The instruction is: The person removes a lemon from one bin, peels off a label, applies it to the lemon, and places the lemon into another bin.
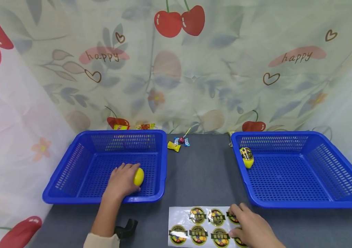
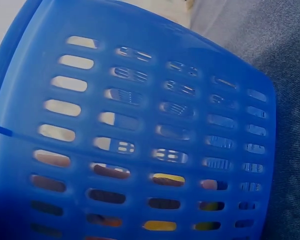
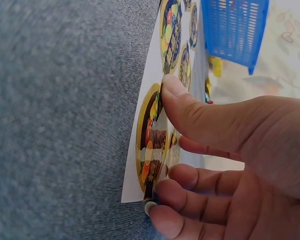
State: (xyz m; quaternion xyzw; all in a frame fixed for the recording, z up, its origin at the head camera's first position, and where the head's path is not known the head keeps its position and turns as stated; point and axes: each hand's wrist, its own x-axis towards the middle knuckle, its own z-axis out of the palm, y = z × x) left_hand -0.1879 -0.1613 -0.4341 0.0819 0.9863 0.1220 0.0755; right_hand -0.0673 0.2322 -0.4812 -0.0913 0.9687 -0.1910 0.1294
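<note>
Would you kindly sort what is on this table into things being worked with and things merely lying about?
In use:
- yellow lemon, held by the left hand inside the left blue basket
- sticker sheet, a sticker being peeled by the right hand
- stickered lemon in the right blue basket

Lying about:
- wrapped sweets
- snack packets behind the left basket

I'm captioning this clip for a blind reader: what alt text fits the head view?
A person's left hand holds a yellow lemon inside the left blue basket, while the right hand pinches at a sticker sheet on the grey table. A second lemon lies in the right blue basket.
</note>
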